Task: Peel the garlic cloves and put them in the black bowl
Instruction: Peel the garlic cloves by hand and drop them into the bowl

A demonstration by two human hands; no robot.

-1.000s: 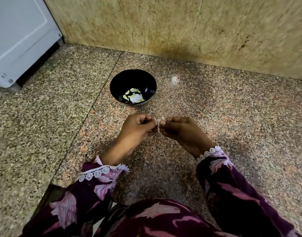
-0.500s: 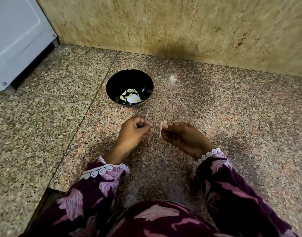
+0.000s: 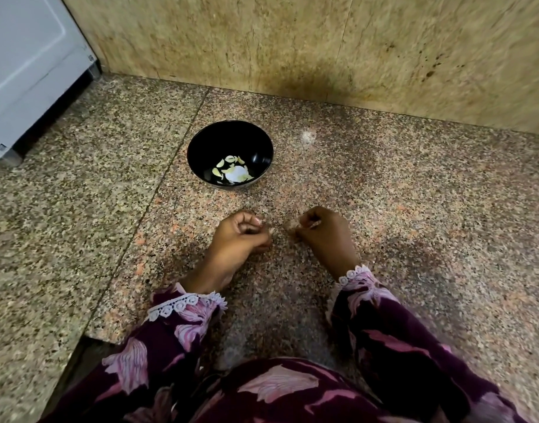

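The black bowl (image 3: 207,145) stands on the granite floor ahead of me, with several peeled garlic cloves (image 3: 233,172) in its bottom. My left hand (image 3: 240,239) hovers below the bowl, fingers curled, thumb and fingertip pinched on a tiny pale scrap that looks like garlic skin. My right hand (image 3: 327,236) is a short gap to its right, also curled. It pinches a small pale garlic clove (image 3: 311,225) that is mostly hidden by the fingers and blurred.
A stained stone wall (image 3: 323,56) rises just behind the bowl. A white appliance (image 3: 27,65) stands at the far left. My patterned purple sleeves and lap fill the bottom of the view. A pale speck (image 3: 307,136) lies right of the bowl.
The hands were joined on one clove a second ago. They have pulled apart and dropped lower toward the floor, the right keeping the pale piece.
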